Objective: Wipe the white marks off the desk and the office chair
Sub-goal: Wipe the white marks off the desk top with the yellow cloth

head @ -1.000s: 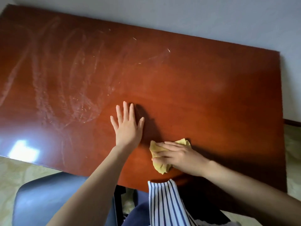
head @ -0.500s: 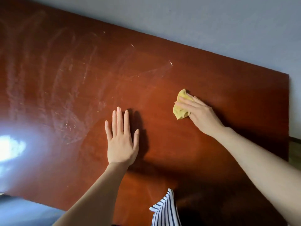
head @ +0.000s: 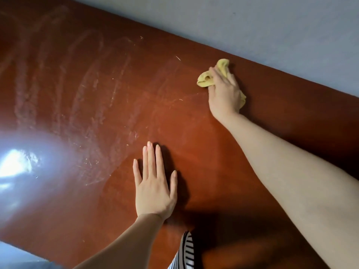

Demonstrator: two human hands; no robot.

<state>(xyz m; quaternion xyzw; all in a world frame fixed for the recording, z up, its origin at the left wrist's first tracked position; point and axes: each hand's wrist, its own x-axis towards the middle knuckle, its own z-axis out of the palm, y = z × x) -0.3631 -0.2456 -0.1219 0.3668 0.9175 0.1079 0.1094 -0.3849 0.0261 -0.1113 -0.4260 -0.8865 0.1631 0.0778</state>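
The glossy red-brown desk [head: 272, 117] fills the view. White smeared marks [head: 93, 90] cover its left and middle parts. My right hand [head: 223, 92] is stretched far forward near the desk's back edge and presses a crumpled yellow cloth [head: 207, 78] onto the wood, fingers lying over it. My left hand [head: 153, 183] lies flat on the desk, fingers straight and together, just right of the smears. The office chair is barely visible as a blue-grey patch [head: 21, 259] at the bottom left corner.
A pale grey wall [head: 252, 22] runs directly behind the desk's back edge. A bright light glare [head: 17, 164] reflects on the desk at the left. Striped blue-and-white clothing [head: 186, 251] shows at the bottom centre.
My right hand has swept the yellow cloth from the desk's near edge away to its back edge. My left hand stayed flat in place. The view has tilted and leaned forward.
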